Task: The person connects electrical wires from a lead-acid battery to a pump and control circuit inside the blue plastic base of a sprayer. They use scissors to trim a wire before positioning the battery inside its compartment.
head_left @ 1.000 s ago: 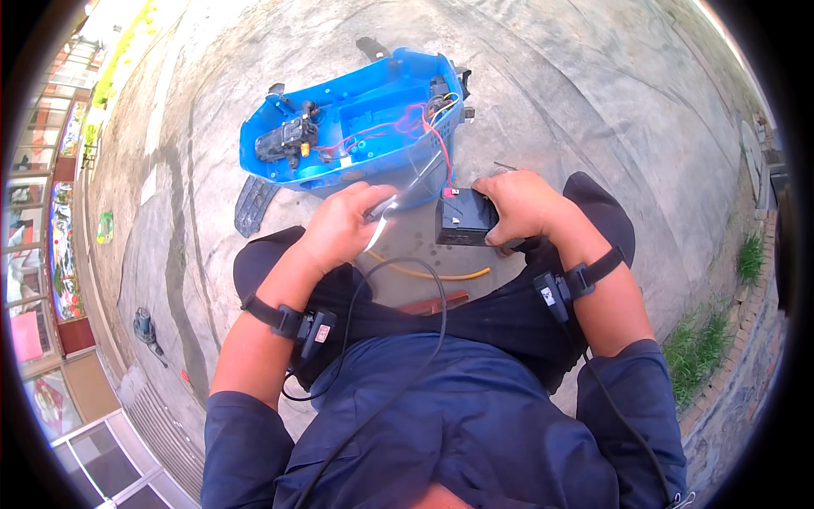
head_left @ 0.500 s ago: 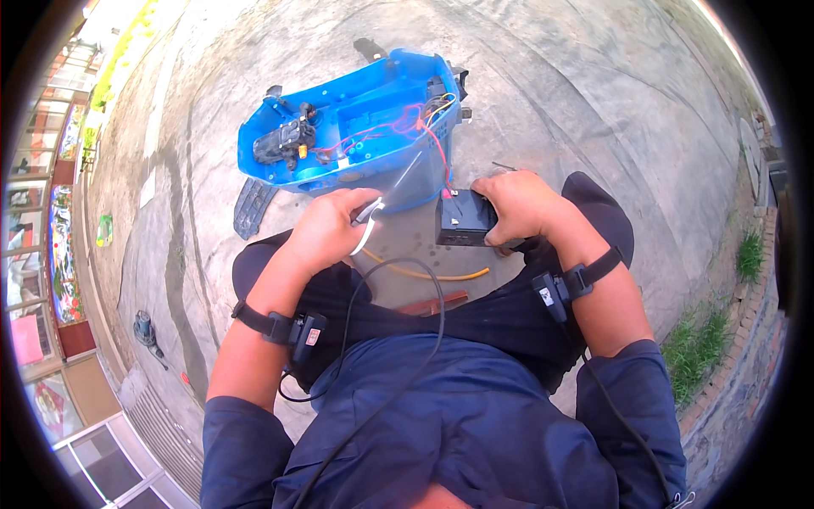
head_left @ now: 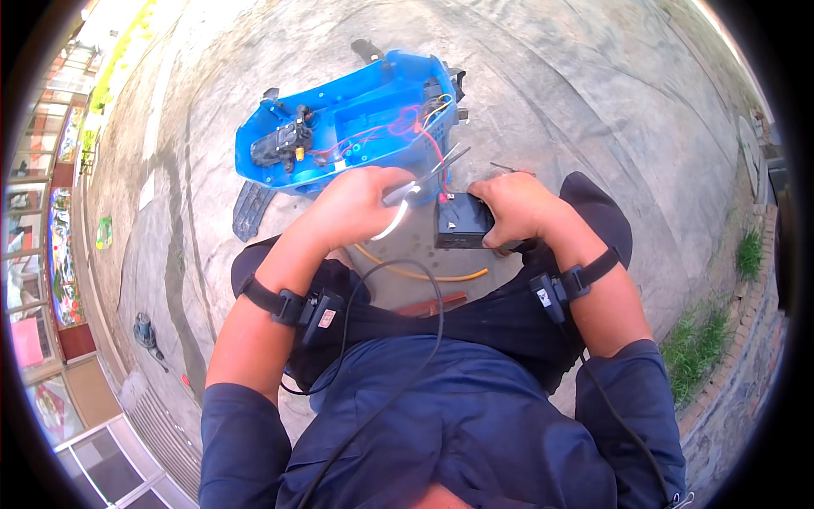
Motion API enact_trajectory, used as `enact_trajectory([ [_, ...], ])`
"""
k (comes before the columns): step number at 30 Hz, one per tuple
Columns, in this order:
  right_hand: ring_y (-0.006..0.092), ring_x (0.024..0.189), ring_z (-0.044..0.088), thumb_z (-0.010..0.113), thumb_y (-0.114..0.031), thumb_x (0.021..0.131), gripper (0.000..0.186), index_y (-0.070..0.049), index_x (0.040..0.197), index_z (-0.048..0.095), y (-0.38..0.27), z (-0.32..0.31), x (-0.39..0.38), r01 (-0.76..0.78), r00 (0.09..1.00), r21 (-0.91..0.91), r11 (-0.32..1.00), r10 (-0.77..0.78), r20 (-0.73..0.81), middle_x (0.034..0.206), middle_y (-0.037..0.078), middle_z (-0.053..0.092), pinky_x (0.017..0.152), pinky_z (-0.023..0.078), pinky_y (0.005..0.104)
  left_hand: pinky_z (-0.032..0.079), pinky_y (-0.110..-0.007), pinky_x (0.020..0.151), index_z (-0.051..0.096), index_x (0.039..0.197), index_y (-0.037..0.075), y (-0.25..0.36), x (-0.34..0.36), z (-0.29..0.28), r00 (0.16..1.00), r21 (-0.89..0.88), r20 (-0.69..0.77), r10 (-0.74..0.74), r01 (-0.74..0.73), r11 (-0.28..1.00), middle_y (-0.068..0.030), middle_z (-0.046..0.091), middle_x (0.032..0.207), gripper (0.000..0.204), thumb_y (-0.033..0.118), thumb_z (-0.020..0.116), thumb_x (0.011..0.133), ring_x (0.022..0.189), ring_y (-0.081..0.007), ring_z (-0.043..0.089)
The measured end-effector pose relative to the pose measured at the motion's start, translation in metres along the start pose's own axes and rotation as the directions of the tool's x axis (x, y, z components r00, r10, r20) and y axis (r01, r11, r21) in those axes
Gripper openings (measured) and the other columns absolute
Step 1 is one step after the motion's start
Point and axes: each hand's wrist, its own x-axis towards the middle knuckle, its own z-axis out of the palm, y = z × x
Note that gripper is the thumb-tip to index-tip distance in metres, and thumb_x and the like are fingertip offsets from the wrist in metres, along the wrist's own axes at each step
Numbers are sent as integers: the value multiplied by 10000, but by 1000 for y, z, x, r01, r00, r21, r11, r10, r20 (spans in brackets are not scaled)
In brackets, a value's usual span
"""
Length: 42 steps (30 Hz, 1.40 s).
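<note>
My left hand (head_left: 369, 197) is closed around scissors (head_left: 424, 178) with a white handle loop. Their thin blades are slightly apart and point up and right, close to a red wire (head_left: 442, 153). A black block-shaped battery (head_left: 463, 222) is gripped at its right side by my right hand (head_left: 514, 204), thumb toward me. The red wire runs from the battery's upper left corner into a blue plastic vehicle body (head_left: 339, 176) just beyond my hands. Inside that shell lie a black motor unit (head_left: 283, 142) and tangled red and yellow wires. Whether the blades touch the wire, I cannot tell.
A yellow-orange tube (head_left: 424, 275) and a reddish-brown piece (head_left: 432, 305) lie on the ground between my legs. Left of the shell rests a black plastic part (head_left: 252, 209). A grey-blue power tool (head_left: 146, 332) is farther left. Black cables run from my wrist straps.
My left hand has moved right with the scissors, bringing the blades near the red wire and battery. The blades now show apart. My right hand stays on the battery.
</note>
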Motion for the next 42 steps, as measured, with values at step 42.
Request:
enact_trajectory([
  [42,387,948,683,822,-299,529,626,-42,1084,691,6,5,3,17,999,-10,1000,-17,32,876,190,716,809,543,486,482,-250,673,684,1263,-13,2,7,-2,987,-323,48,-154,162,932,22,646,849,413,125,773,884,762,-58,560],
])
